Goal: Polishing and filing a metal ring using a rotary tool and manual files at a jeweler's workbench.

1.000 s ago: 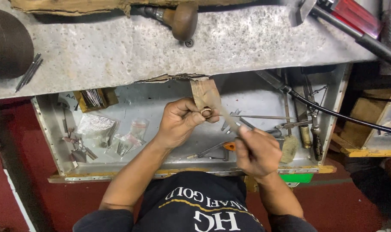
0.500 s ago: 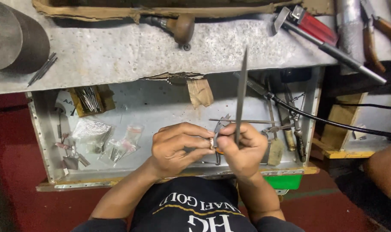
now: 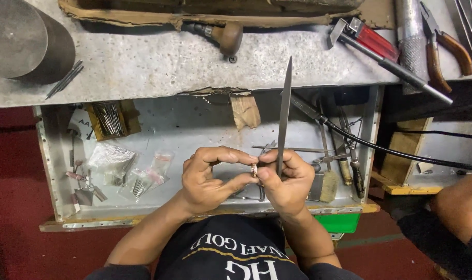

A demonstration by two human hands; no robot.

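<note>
Head view, small ring [image 3: 254, 169], slim tapered steel file [image 3: 284, 116]

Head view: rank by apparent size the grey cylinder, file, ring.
1. Grey cylinder, top left, cut by the frame.
2. File, long and thin, held in the right hand.
3. Ring, pinched between both hands.

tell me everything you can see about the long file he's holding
The file is a long, slim, dark grey metal blade that tapers to a point. It stands nearly upright in the picture, its tip reaching over the edge of the grey bench top. Its lower end is gripped in the right hand, beside the small ring pinched between both hands. Its handle is hidden.
</note>
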